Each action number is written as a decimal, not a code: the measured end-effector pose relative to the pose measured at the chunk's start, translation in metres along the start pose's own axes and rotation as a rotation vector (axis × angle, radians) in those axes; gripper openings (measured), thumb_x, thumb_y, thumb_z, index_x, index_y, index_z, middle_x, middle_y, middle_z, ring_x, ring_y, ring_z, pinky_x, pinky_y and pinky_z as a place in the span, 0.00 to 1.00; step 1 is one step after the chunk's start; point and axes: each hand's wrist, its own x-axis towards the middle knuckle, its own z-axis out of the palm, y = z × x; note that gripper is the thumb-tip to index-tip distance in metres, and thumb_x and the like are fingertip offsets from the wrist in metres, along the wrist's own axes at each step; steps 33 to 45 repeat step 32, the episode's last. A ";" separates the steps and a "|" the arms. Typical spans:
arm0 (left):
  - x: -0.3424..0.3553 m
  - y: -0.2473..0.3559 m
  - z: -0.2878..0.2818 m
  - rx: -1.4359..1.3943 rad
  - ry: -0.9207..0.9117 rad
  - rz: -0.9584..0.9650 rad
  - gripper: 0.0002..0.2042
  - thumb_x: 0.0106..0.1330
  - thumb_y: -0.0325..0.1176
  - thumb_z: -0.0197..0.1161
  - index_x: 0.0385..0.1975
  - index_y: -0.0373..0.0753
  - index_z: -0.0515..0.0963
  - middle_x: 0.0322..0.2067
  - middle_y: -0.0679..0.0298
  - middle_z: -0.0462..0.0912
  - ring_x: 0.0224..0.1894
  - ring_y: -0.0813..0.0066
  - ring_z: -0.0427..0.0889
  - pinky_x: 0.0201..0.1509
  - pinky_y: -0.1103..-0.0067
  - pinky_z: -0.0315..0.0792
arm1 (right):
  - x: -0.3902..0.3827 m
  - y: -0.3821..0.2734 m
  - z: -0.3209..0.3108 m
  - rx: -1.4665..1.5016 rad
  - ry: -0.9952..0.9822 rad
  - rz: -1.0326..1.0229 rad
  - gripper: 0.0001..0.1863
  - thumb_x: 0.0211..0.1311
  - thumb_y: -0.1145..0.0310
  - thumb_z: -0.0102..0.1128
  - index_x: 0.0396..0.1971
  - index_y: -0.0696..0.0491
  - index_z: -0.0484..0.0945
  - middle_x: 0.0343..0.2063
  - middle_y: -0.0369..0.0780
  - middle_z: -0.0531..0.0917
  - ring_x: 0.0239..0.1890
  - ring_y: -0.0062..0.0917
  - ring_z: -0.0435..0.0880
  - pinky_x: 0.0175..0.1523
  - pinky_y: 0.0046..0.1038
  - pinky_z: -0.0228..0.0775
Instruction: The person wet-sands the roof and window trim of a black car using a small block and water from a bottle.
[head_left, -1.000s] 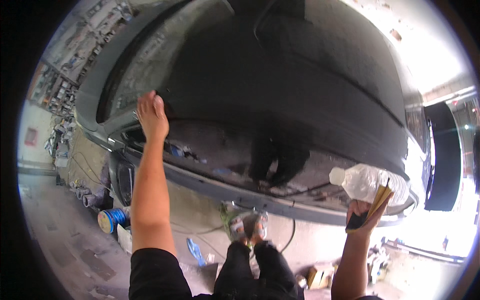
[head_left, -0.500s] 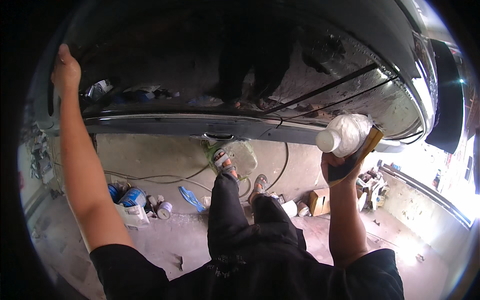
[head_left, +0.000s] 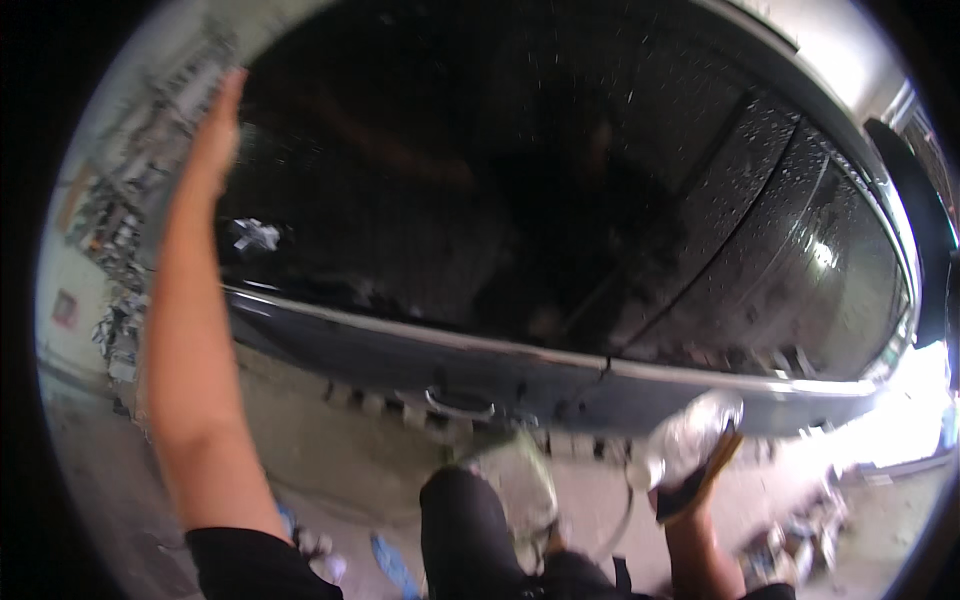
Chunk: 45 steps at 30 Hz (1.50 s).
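Note:
My left hand reaches far up at the left, fingers stretched out along the edge of the car's dark side window; contact with it is hard to make out. Low on the right, my right hand is closed round a clear plastic bottle with a white cap, which points down and left. In the same hand is a folded sheet, dark on one face and tan on the other, perhaps sandpaper. Both lie in front of the car's lower side. Water drops dot the glass toward the right.
A door handle sits on the car's dark side below a bright trim strip. Beneath me is a pale green stool, partly behind my leg. A blue object and blurred clutter lie on the floor.
The view has tilted up over the car, so more window shows and less floor. My right hand, with bottle and sheet, sits lower in view. My left hand's fingers now look straighter.

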 end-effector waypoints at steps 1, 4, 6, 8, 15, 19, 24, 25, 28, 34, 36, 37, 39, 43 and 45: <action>0.004 0.033 -0.018 -0.543 0.032 -0.213 0.28 0.72 0.52 0.43 0.63 0.36 0.64 0.63 0.54 0.64 0.66 0.63 0.62 0.69 0.71 0.53 | 0.004 0.005 -0.018 0.051 -0.076 -0.020 0.28 0.59 0.31 0.47 0.34 0.43 0.75 0.15 0.28 0.71 0.09 0.16 0.64 0.13 0.19 0.55; -0.090 0.149 -0.056 -0.656 0.140 -0.361 0.27 0.73 0.44 0.46 0.65 0.30 0.60 0.66 0.50 0.62 0.69 0.63 0.59 0.71 0.73 0.52 | 0.006 0.034 -0.120 0.175 -0.204 0.082 0.27 0.58 0.32 0.50 0.36 0.43 0.75 0.18 0.28 0.72 0.11 0.15 0.64 0.14 0.17 0.54; -0.183 0.229 -0.075 -0.771 0.122 -0.394 0.26 0.69 0.39 0.54 0.63 0.32 0.62 0.58 0.49 0.71 0.59 0.61 0.72 0.62 0.72 0.65 | 0.004 0.043 -0.203 0.212 -0.141 0.322 0.28 0.58 0.30 0.47 0.27 0.42 0.74 0.10 0.27 0.65 0.08 0.17 0.60 0.13 0.18 0.50; -0.277 0.320 -0.088 -0.778 0.007 -0.402 0.23 0.64 0.35 0.61 0.57 0.34 0.69 0.44 0.54 0.76 0.43 0.67 0.77 0.47 0.73 0.73 | -0.033 0.036 -0.291 0.226 0.055 0.489 0.30 0.57 0.28 0.45 0.22 0.42 0.72 0.07 0.27 0.61 0.06 0.18 0.57 0.12 0.19 0.47; -0.317 0.515 -0.187 -1.125 -0.551 -0.249 0.10 0.62 0.38 0.65 0.36 0.39 0.81 0.31 0.61 0.84 0.32 0.77 0.82 0.38 0.76 0.75 | -0.044 -0.025 -0.361 0.310 0.177 0.469 0.34 0.50 0.23 0.47 0.19 0.44 0.69 0.05 0.27 0.58 0.06 0.17 0.55 0.13 0.20 0.45; -0.359 0.602 -0.234 -1.320 -0.810 -0.172 0.10 0.63 0.41 0.64 0.34 0.40 0.81 0.25 0.59 0.83 0.26 0.68 0.82 0.31 0.74 0.74 | -0.046 -0.027 -0.373 0.349 0.092 0.506 0.35 0.53 0.23 0.42 0.12 0.43 0.63 0.06 0.27 0.60 0.07 0.16 0.57 0.14 0.19 0.46; -0.392 0.676 -0.292 -1.440 -0.814 0.031 0.27 0.64 0.49 0.62 0.59 0.40 0.69 0.44 0.53 0.74 0.38 0.64 0.80 0.41 0.73 0.75 | -0.068 -0.035 -0.385 0.358 0.049 0.520 0.35 0.54 0.24 0.44 0.11 0.43 0.60 0.05 0.27 0.58 0.07 0.16 0.55 0.14 0.19 0.44; -0.401 0.685 -0.298 -1.440 -0.840 0.057 0.30 0.64 0.51 0.61 0.61 0.40 0.67 0.47 0.54 0.71 0.39 0.64 0.79 0.42 0.73 0.75 | -0.079 -0.041 -0.382 0.360 0.078 0.536 0.35 0.54 0.24 0.45 0.10 0.43 0.60 0.05 0.27 0.58 0.07 0.16 0.55 0.14 0.19 0.44; -0.412 0.696 -0.306 -1.369 -0.857 0.066 0.28 0.61 0.45 0.65 0.60 0.40 0.68 0.45 0.56 0.69 0.36 0.66 0.79 0.41 0.73 0.75 | -0.094 -0.044 -0.385 0.330 0.028 0.543 0.34 0.54 0.26 0.46 0.11 0.43 0.64 0.05 0.27 0.60 0.06 0.14 0.55 0.14 0.18 0.44; -0.427 0.698 -0.313 -1.257 -0.900 0.032 0.27 0.60 0.37 0.66 0.59 0.41 0.69 0.44 0.58 0.70 0.35 0.64 0.80 0.42 0.71 0.76 | -0.098 -0.039 -0.397 0.329 -0.019 0.612 0.34 0.55 0.26 0.45 0.16 0.46 0.71 0.06 0.28 0.62 0.07 0.15 0.57 0.13 0.19 0.44; -0.427 0.698 -0.313 -1.257 -0.900 0.032 0.27 0.60 0.37 0.66 0.59 0.41 0.69 0.44 0.58 0.70 0.35 0.64 0.80 0.42 0.71 0.76 | -0.098 -0.039 -0.397 0.329 -0.019 0.612 0.34 0.55 0.26 0.45 0.16 0.46 0.71 0.06 0.28 0.62 0.07 0.15 0.57 0.13 0.19 0.44; -0.427 0.698 -0.313 -1.257 -0.900 0.032 0.27 0.60 0.37 0.66 0.59 0.41 0.69 0.44 0.58 0.70 0.35 0.64 0.80 0.42 0.71 0.76 | -0.098 -0.039 -0.397 0.329 -0.019 0.612 0.34 0.55 0.26 0.45 0.16 0.46 0.71 0.06 0.28 0.62 0.07 0.15 0.57 0.13 0.19 0.44; -0.427 0.698 -0.313 -1.257 -0.900 0.032 0.27 0.60 0.37 0.66 0.59 0.41 0.69 0.44 0.58 0.70 0.35 0.64 0.80 0.42 0.71 0.76 | -0.098 -0.039 -0.397 0.329 -0.019 0.612 0.34 0.55 0.26 0.45 0.16 0.46 0.71 0.06 0.28 0.62 0.07 0.15 0.57 0.13 0.19 0.44; -0.427 0.698 -0.313 -1.257 -0.900 0.032 0.27 0.60 0.37 0.66 0.59 0.41 0.69 0.44 0.58 0.70 0.35 0.64 0.80 0.42 0.71 0.76 | -0.098 -0.039 -0.397 0.329 -0.019 0.612 0.34 0.55 0.26 0.45 0.16 0.46 0.71 0.06 0.28 0.62 0.07 0.15 0.57 0.13 0.19 0.44; -0.427 0.698 -0.313 -1.257 -0.900 0.032 0.27 0.60 0.37 0.66 0.59 0.41 0.69 0.44 0.58 0.70 0.35 0.64 0.80 0.42 0.71 0.76 | -0.098 -0.039 -0.397 0.329 -0.019 0.612 0.34 0.55 0.26 0.45 0.16 0.46 0.71 0.06 0.28 0.62 0.07 0.15 0.57 0.13 0.19 0.44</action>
